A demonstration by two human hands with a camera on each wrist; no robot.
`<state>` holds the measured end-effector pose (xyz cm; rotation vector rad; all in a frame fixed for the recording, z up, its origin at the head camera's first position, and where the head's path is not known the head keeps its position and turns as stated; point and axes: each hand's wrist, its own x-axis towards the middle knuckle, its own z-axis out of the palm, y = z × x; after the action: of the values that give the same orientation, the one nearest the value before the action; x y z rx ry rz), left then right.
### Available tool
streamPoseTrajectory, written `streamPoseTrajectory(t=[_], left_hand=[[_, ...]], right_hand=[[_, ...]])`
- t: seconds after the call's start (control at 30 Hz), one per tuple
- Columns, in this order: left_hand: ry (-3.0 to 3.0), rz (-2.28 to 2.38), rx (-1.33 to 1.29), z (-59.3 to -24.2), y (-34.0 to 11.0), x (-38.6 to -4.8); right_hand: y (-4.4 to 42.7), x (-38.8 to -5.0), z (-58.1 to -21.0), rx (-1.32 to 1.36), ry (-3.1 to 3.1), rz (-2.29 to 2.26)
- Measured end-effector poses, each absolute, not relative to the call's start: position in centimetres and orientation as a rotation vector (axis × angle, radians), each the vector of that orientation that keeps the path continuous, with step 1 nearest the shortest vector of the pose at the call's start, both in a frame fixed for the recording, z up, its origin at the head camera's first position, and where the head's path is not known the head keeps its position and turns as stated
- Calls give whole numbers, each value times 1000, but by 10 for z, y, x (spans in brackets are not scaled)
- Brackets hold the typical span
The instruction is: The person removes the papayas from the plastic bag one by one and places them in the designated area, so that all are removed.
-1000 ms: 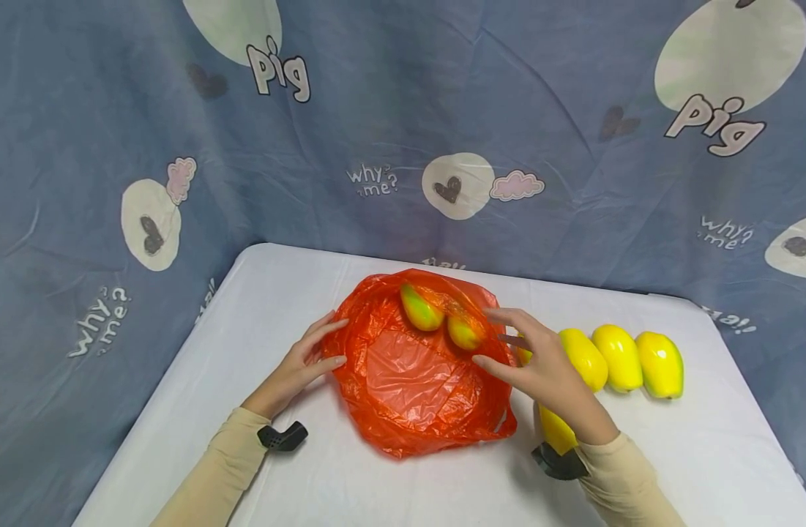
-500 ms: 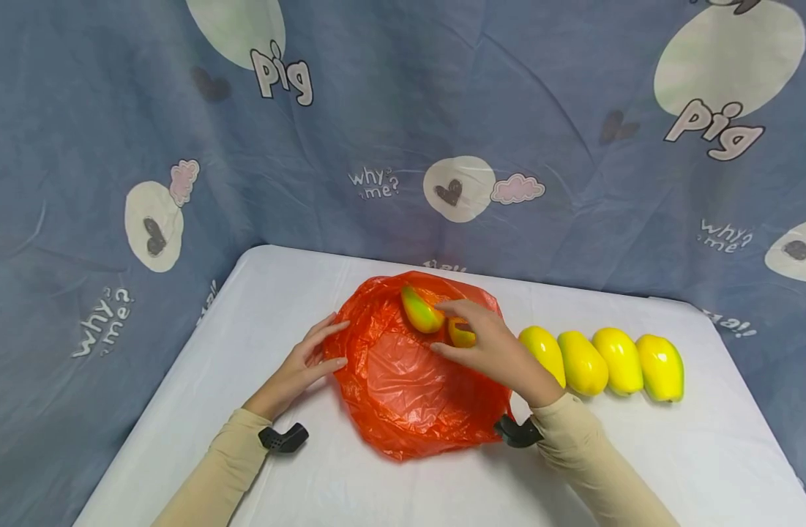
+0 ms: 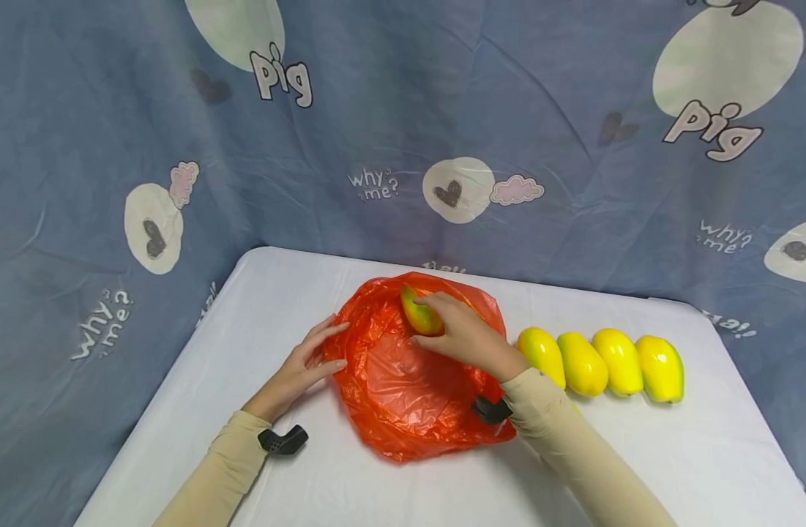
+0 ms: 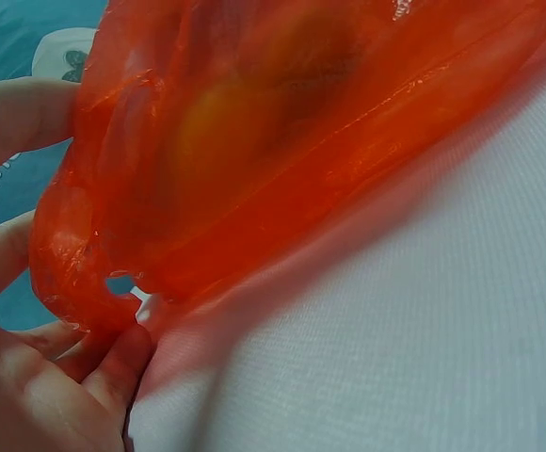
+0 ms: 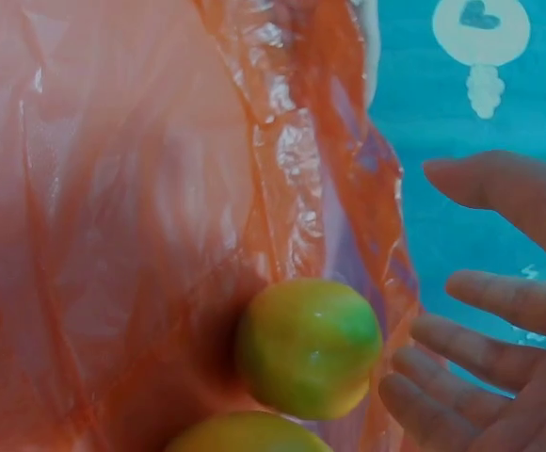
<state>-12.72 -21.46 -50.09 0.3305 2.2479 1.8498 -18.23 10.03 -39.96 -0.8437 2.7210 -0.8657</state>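
Observation:
On the table a red plastic bag (image 3: 403,388) lies spread wide, its mouth facing up. My left hand (image 3: 301,369) holds its left rim; in the left wrist view, lower fingers (image 4: 122,367) curl at the bag's corner. Inside, toward the back, lies a green-and-yellow papaya (image 3: 419,313). A second papaya beside it is mostly hidden by my right hand (image 3: 465,333), which is over the bag with thumb and fingers apart. In the right wrist view a papaya (image 5: 311,348) sits close to these fingers, with a gap between.
Right of the bag, several yellow papayas (image 3: 616,361) lie in a row on the white table (image 3: 692,461). A sliver of another shows beside my right sleeve (image 3: 574,446). Behind the table hangs a blue printed cloth (image 3: 547,88).
My right hand has moved left from the bag's right rim to over the papayas inside, covering one of them. My left hand stays at the left rim.

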Motion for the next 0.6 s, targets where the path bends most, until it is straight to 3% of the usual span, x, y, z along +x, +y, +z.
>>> streamPoseTrajectory(t=[0.6], left_hand=[[2254, 1840, 327, -501, -215, -128]], right_hand=[[83, -205, -407, -744, 2855, -842]])
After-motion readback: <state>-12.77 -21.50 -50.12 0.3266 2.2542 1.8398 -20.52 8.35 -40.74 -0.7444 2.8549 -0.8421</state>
